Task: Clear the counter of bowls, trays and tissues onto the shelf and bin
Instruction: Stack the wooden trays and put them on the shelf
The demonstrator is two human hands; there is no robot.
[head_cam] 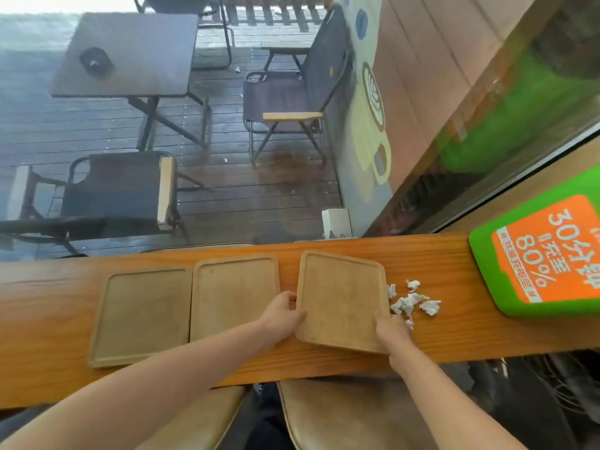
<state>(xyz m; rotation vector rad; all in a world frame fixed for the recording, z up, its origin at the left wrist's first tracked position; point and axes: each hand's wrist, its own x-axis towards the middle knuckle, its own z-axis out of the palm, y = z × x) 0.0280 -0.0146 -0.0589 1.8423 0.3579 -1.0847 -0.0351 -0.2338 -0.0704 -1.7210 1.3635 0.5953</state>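
Three empty wooden trays lie in a row on the long wooden counter (pixel 454 264). The right tray (pixel 342 293) is turned askew. My left hand (pixel 282 316) grips its left edge, and my right hand (pixel 391 332) grips its near right corner. The middle tray (pixel 233 300) and the left tray (pixel 143 313) lie flat and untouched, side by side. Several crumpled white tissues (pixel 410 302) are scattered on the counter just right of the held tray. No bowls are in view.
A green and orange power-bank station (pixel 539 254) stands on the counter at the far right. Two tan padded stools (pixel 341 414) sit under the counter's near edge. Behind the counter a window shows a wet deck with chairs and a table.
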